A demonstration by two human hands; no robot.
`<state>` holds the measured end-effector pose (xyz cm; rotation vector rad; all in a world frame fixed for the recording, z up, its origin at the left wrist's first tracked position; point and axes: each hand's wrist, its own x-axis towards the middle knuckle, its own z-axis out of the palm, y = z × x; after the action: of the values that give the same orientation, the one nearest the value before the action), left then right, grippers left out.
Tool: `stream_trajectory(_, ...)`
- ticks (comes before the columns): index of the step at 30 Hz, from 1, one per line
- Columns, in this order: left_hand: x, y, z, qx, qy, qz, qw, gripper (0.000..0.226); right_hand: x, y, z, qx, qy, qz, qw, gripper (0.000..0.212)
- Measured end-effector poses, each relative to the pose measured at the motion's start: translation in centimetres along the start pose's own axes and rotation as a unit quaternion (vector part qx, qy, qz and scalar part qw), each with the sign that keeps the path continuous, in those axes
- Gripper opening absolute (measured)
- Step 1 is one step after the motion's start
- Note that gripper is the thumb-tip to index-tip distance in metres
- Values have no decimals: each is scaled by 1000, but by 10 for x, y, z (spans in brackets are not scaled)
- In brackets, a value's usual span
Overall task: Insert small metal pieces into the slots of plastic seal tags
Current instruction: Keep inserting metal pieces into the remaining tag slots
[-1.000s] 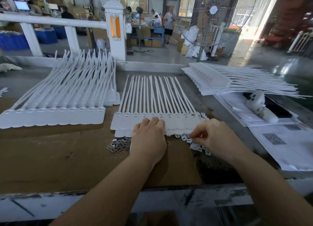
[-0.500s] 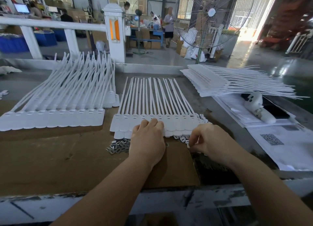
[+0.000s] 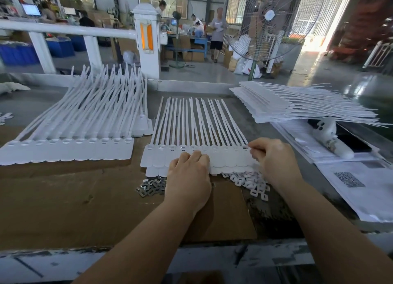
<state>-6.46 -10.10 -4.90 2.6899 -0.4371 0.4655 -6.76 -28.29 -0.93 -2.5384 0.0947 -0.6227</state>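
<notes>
A row of white plastic seal tags (image 3: 191, 154) is laid out flat in the middle of the bench (image 3: 63, 198), heads toward the person, straps fanning away. The left hand (image 3: 188, 181) is pressed flat on the tag heads near the middle of the row, fingers fairly straight, nothing gripped. The right hand (image 3: 274, 160) is curled at the far right end of the row, fingertips pinched together at the last tag's slot; a small piece seems to be held there, but it can't really be made out. A pile of small metal pieces (image 3: 151, 186) is seen just left of the left hand, and a heap of little white plastic pieces (image 3: 248, 181) under the right wrist. Another tag row (image 3: 70, 149) is spread out on the left, and a stacked bundle (image 3: 287, 105) sits at the back right.
</notes>
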Motion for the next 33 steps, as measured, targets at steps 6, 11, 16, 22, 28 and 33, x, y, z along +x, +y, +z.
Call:
stream_trajectory(6,-1,0,0,-7,5,1,1000,23,15,5,9,-60,10,6,998,15)
stream_trajectory(11,-1,0,0,-9,8,0,1000,23,25,4,15,-105,5,17,994,16)
stream_trajectory(16,0,1,-1,-9,4,0,1000,21,25,6,17,-133,1,1,991,16)
stream_trajectory(22,-1,0,-2,-10,-3,-3,1000,21,30,6,20,-160,-11,2,987,15)
stream_trajectory(28,-2,1,-3,-15,-4,-1,1000,22,31,6,22,-202,-35,-10,979,21)
stream_trajectory(33,-2,0,-3,-14,-2,0,1000,23,27,4,22,-249,-50,-39,966,25)
